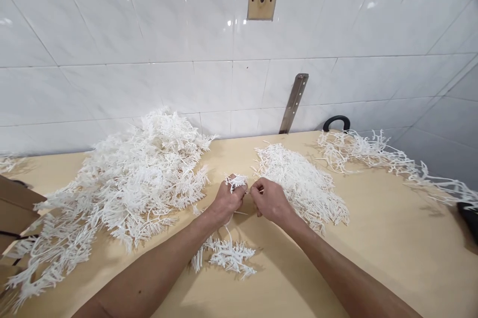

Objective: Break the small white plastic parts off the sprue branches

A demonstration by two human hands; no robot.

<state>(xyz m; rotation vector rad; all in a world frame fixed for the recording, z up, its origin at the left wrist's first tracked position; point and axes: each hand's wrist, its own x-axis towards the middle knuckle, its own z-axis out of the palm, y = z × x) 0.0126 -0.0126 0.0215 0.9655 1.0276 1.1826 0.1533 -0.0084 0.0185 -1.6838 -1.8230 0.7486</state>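
My left hand (pixel 228 199), in the middle of the table, is closed around a white, branched plastic-looking sprig (pixel 236 183); some of its prongs stick out above the fingers. Close by on the right, my right hand (pixel 269 199) pinches at a thin white twig in the narrow gap between the hands; its fingertips partly hide it. Below my left hand lies more of the white branching (pixel 232 254), with a thin stem running up toward that hand. Just beyond my right hand is a heap of short white twigs (pixel 298 181).
A large pile of bushy white sprigs (pixel 149 173) covers the left side. Barer branched stems (pixel 358 151) stretch along the right. A cardboard box (pixel 17 213) stands at the left edge. A metal strip (pixel 294 103) and a black handle loop (pixel 336 119) are by the tiled wall.
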